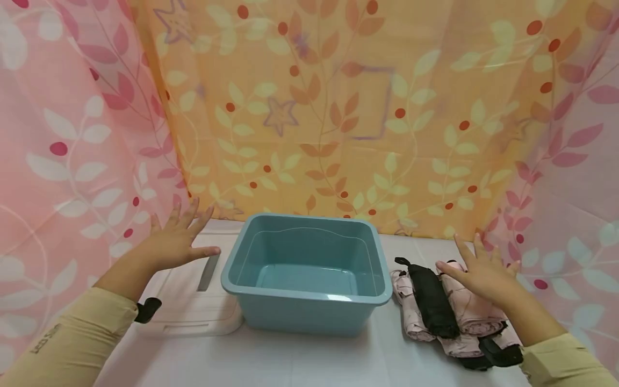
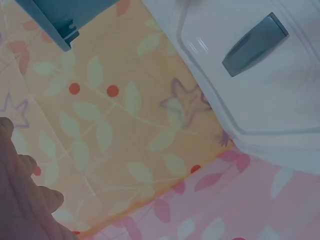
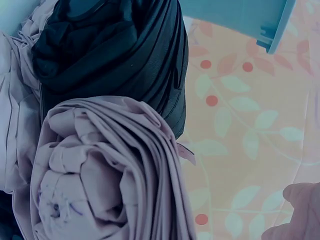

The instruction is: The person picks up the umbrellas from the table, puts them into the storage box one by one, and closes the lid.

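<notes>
A blue-grey plastic tub [image 1: 309,312] stands upright on the table, its inside bare. My left hand [image 1: 176,239], fingers spread, is held over the whitish plastic lid [image 1: 193,306] left of the tub. A grey latch piece [image 2: 255,44] shows on that lid in the left wrist view. My right hand [image 1: 486,274] also has its fingers spread, over a pile of rolled fabric bundles, and grips nothing. In the pile are pale pink rolls [image 3: 105,170] and a black roll [image 1: 432,303] with a small loop; their exact kind is unclear.
White cloth [image 1: 309,360] covers the table. An orange patterned curtain [image 1: 329,107] hangs behind the tub, with pink patterned curtains [image 1: 72,134] at both sides. Black straps [image 1: 148,310] are on both wrists.
</notes>
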Demonstrator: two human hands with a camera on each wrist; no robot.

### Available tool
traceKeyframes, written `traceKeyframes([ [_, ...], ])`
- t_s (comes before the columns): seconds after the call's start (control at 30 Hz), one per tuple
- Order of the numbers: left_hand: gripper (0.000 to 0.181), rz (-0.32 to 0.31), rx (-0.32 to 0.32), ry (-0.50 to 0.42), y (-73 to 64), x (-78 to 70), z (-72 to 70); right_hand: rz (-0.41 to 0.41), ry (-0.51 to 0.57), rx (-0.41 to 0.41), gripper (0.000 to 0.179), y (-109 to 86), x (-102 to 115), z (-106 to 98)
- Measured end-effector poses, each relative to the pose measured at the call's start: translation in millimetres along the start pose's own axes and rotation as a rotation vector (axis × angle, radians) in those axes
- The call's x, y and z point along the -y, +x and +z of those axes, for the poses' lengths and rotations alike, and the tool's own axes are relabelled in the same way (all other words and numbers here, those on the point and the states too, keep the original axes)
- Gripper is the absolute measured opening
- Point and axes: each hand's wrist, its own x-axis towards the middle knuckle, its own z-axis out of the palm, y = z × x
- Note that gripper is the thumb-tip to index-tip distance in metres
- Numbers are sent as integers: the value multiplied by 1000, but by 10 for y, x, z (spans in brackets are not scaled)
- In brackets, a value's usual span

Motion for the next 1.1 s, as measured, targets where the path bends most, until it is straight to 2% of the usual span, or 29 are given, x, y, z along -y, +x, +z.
traceKeyframes([
  [0.1, 101, 7, 2, -8, -17, -27, -3, -1, -1, -2, 94, -3, 10, -11],
  [0.4, 97, 33, 6, -10, 19, -72, 141, 3, 12, 6, 93, -3, -8, 4],
  [0.5, 97, 48, 25, -42, 21, -91, 139, 1, 15, 4, 93, 1, -7, 4],
  [0.6, 99, 95, 46, -95, 30, -128, 154, -1, 22, 1, 93, 8, -14, -4],
  [0.77, 103, 204, 104, -197, 12, -254, 222, -8, 41, 7, 93, 14, -39, -24],
  [0.83, 105, 230, 121, -213, -3, -319, 249, -9, 40, 10, 93, 11, -45, -30],
  [1.0, 112, 249, 156, -232, -31, -472, 315, -3, 29, 20, 94, 4, -72, -38],
  [1.1, 114, 237, 180, -255, -53, -535, 348, -3, 29, 30, 94, 1, -103, -25],
])
